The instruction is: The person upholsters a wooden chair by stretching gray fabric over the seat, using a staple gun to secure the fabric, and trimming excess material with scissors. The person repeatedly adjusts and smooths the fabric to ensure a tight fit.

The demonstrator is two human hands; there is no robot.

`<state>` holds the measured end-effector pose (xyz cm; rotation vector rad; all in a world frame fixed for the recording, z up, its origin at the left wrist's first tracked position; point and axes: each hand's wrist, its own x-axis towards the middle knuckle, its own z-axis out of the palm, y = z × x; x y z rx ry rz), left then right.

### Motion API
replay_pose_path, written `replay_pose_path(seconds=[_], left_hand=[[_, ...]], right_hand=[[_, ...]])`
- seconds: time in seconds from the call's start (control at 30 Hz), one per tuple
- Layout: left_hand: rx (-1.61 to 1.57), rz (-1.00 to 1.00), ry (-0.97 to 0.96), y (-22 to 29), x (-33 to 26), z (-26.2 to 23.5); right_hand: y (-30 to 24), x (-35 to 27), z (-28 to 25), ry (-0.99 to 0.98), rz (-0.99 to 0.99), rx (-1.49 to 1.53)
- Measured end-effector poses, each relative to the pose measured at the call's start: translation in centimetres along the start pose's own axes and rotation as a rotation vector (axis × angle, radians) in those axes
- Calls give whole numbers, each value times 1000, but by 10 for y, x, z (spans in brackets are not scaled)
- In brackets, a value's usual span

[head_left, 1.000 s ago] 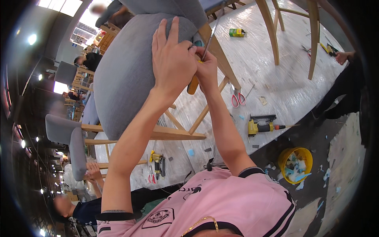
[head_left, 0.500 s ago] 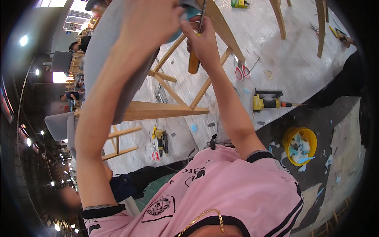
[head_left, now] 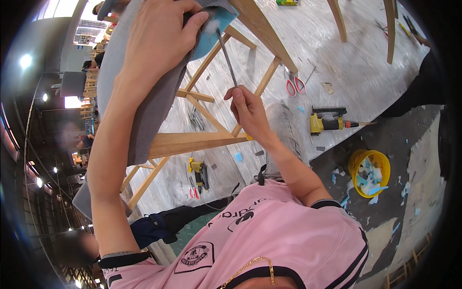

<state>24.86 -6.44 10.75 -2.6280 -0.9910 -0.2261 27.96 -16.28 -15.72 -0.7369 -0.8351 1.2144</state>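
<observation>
— Where is the chair sitting right now?

— The upholstered chair (head_left: pixel 144 96) is tipped over at the top left of the view, its grey fabric seat toward the person and its pale wooden legs (head_left: pixel 192 142) running out across the plastic-covered floor (head_left: pixel 337 62). The left hand (head_left: pixel 156 41) lies spread on the fabric edge, fingers curled down and pinching the cloth over a patch of blue foam (head_left: pixel 216 26).

— And the other hand?

— The right hand (head_left: pixel 248 111) is closed around the handle of a thin metal tool (head_left: pixel 226 58), whose tip reaches up to the foam where the fabric folds in.

— How would that chair handle?

— My guess is the frame is stiff and fairly heavy, while the cloth is soft and slack and would slip back if let go. The wooden leg or cross rail looks like the firm place to hold; the fabric only gives purchase when pinched tight at the hem.

— Anything lying around?

— Red-handled scissors (head_left: pixel 294 85) and a yellow staple gun (head_left: pixel 327 123) on the floor, and a yellow bucket (head_left: pixel 369 168) of scraps to the right.
</observation>
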Motion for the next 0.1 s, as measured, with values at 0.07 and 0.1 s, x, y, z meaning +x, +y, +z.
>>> replay_pose_path(seconds=[0.07, 0.1], left_hand=[[-24, 29, 28, -15, 0, 12], [103, 101, 58, -13, -1, 14]], right_hand=[[2, 0, 1, -14, 35, 17], [2, 2, 1, -22, 40, 20]])
